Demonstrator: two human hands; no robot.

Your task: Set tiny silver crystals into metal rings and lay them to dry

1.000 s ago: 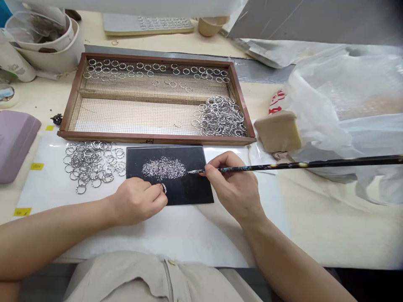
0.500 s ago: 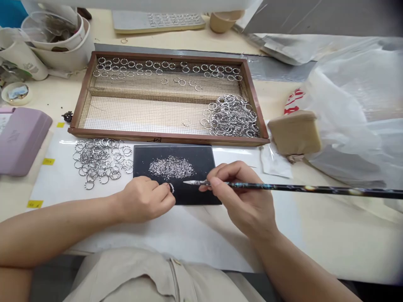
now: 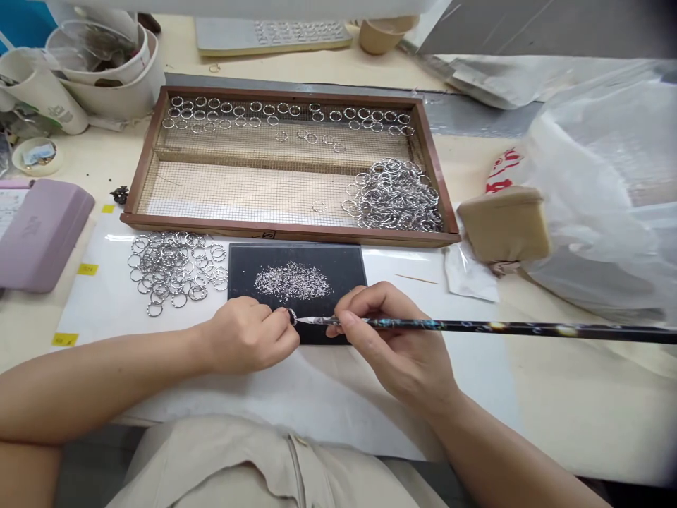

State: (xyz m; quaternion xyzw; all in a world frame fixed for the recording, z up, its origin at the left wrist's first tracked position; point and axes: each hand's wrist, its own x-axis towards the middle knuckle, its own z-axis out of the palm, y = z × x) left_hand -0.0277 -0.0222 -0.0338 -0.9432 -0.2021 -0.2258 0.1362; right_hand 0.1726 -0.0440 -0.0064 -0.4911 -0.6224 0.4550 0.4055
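Observation:
My left hand (image 3: 257,337) is closed on a small silver ring (image 3: 293,317), most of it hidden by the fingers. Between the thumb and fingers of my right hand (image 3: 394,342) lies a long dark patterned pen-like stick (image 3: 434,324) with a pale pointed tip. That tip meets or nearly meets the ring's edge; whether they touch I cannot tell. Both hands are at the front of a black tray (image 3: 243,257), on which a heap of tiny sparkling stones (image 3: 292,282) is spread. Left of the tray lies a pile of silver rings (image 3: 174,268) on white paper.
Behind the black tray stands a wooden-framed mesh tray (image 3: 288,235) with rows of rings and a ring heap (image 3: 394,197). A toothpick-like stick (image 3: 417,279) lies at right, near a tan block (image 3: 505,224) and plastic bags (image 3: 597,169). A mauve case (image 3: 47,236) sits at left.
My right hand has moved left, bringing the stick's pale tip from a short gap away up to the ring. My left hand keeps its hold. The view has shifted slightly.

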